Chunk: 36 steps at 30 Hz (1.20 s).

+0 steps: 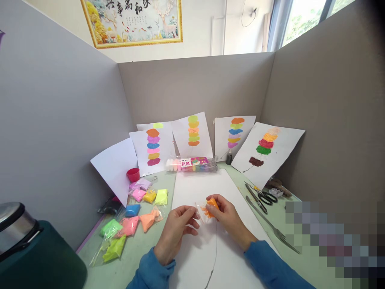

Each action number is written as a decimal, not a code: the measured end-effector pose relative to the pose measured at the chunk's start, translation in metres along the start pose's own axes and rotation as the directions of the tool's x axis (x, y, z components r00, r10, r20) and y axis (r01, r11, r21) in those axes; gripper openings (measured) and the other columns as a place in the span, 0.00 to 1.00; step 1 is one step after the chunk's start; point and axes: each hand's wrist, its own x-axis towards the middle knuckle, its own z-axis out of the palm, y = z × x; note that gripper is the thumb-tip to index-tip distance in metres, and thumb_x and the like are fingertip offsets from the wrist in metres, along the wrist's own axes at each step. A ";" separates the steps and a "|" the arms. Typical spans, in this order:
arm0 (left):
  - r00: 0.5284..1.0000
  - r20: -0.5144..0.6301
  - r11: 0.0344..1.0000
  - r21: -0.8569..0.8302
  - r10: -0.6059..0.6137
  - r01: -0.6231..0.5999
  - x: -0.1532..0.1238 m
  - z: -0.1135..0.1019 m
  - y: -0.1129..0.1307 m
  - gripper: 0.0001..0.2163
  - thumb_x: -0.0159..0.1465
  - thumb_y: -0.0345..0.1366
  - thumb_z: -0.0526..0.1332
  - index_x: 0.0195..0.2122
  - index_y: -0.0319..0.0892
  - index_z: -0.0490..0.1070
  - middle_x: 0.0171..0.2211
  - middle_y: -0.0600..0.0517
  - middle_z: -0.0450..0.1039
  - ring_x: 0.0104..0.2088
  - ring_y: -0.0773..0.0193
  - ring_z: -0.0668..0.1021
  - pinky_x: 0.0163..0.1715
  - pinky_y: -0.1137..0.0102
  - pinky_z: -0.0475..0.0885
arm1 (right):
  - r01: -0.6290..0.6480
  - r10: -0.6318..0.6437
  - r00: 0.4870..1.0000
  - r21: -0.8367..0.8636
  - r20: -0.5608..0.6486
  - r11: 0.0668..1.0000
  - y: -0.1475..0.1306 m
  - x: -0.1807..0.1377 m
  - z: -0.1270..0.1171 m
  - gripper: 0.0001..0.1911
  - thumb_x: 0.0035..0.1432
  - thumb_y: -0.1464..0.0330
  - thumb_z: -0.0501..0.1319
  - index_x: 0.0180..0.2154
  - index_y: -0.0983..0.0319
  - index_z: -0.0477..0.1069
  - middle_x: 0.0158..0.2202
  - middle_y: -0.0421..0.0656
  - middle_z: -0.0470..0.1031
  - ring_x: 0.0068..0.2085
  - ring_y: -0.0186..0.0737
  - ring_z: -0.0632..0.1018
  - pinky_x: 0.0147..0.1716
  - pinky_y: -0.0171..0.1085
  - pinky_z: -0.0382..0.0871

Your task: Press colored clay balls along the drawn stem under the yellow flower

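Flat sheet: laid central, prob. as work surface; x1.
Propped sheets: leant up, prob. for viewing; 6 vis.
Packets: grouped L, prob. for reach; approx. 10.
R hand: thumb/fingertips pinched on orange clay.
L hand: half-curled at clear bag; grip can't be told.
Orange clay: held at bag, over sheet; 1 lump.

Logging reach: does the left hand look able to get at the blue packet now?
Probably yes: only the low peach packet lies between the left hand and the blue packet, though that hand seems busy at the clear bag.
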 end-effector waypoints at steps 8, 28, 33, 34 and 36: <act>1.000 0.016 0.999 0.033 -0.023 0.023 -0.001 0.002 0.000 0.12 0.54 0.44 0.65 0.30 0.38 0.72 0.32 0.49 0.71 0.25 0.68 0.73 0.21 0.73 0.69 | -0.008 0.008 1.000 0.011 0.008 1.000 -0.003 -0.001 0.000 0.17 0.49 0.58 0.64 0.37 0.61 0.67 0.27 0.38 0.69 0.29 0.36 0.71 0.27 0.34 0.63; 0.995 -0.041 0.975 0.209 0.090 -0.080 0.003 0.009 -0.003 0.11 0.55 0.43 0.63 0.28 0.39 0.69 0.24 0.53 0.72 0.23 0.66 0.74 0.24 0.72 0.69 | 0.453 -0.407 0.891 -0.419 0.200 0.787 -0.003 -0.016 0.014 0.07 0.61 0.66 0.54 0.33 0.59 0.70 0.29 0.42 0.71 0.28 0.36 0.69 0.27 0.35 0.59; 0.974 -0.025 0.882 0.430 0.225 -0.193 0.002 0.009 -0.006 0.11 0.59 0.44 0.59 0.26 0.42 0.67 0.20 0.55 0.69 0.21 0.66 0.73 0.23 0.73 0.67 | 0.460 -0.396 0.888 -0.457 0.234 0.761 0.000 -0.015 0.012 0.08 0.61 0.70 0.53 0.33 0.59 0.70 0.30 0.41 0.73 0.27 0.34 0.69 0.27 0.34 0.60; 0.968 -0.016 0.850 0.483 0.252 -0.213 0.001 0.009 -0.006 0.11 0.59 0.43 0.58 0.25 0.42 0.66 0.19 0.55 0.68 0.20 0.66 0.73 0.22 0.73 0.66 | 0.464 -0.401 0.886 -0.469 0.235 0.751 0.001 -0.015 0.012 0.08 0.60 0.71 0.53 0.32 0.60 0.70 0.29 0.40 0.73 0.27 0.34 0.69 0.27 0.34 0.60; 0.957 0.007 0.781 0.577 0.289 -0.240 0.000 0.010 -0.007 0.11 0.61 0.42 0.56 0.24 0.43 0.65 0.18 0.57 0.67 0.20 0.66 0.72 0.22 0.74 0.65 | 0.466 -0.408 0.884 -0.503 0.228 0.728 0.004 -0.015 0.012 0.08 0.59 0.71 0.53 0.30 0.60 0.69 0.26 0.39 0.71 0.25 0.33 0.68 0.26 0.33 0.59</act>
